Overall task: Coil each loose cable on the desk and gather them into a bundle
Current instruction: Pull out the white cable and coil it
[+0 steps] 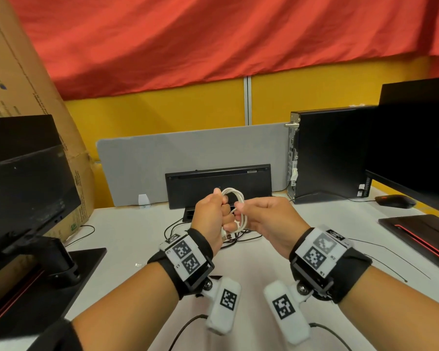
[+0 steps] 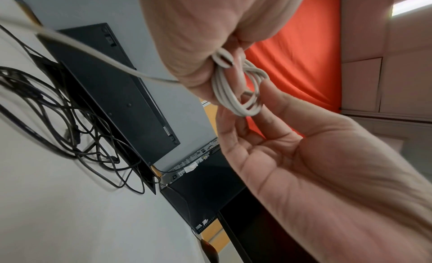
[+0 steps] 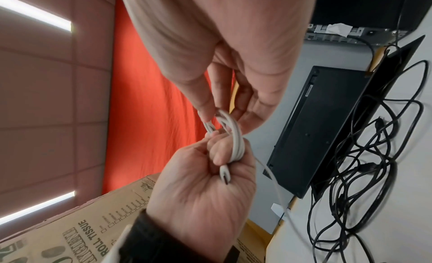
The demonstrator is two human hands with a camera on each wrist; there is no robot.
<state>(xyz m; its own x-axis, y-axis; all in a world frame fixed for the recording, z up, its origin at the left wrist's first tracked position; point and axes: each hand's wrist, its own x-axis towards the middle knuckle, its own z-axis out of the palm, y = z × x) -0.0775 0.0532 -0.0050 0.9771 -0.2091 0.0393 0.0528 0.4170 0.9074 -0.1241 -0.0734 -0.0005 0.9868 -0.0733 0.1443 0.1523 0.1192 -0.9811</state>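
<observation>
A white cable [image 1: 235,198] is wound into a small coil held above the desk. My left hand [image 1: 211,216] grips the coil in a fist. In the right wrist view the white cable [image 3: 236,137] has its connector [image 3: 225,174] sticking out of my left hand [image 3: 198,184]. My right hand [image 1: 264,216] pinches the coil's loops between thumb and fingers, as the right wrist view shows of my right hand [image 3: 222,45]. A loose tail [image 2: 93,58] trails from my left hand [image 2: 187,36]. A tangle of black cables [image 1: 238,238] lies on the desk under my hands.
A black keyboard [image 1: 218,183] stands on edge against a grey divider [image 1: 137,160]. A PC tower [image 1: 327,153], a monitor [image 1: 416,138] and a mouse [image 1: 393,200] are on the right. Another monitor [image 1: 23,186] and a cardboard box [image 1: 18,72] are on the left.
</observation>
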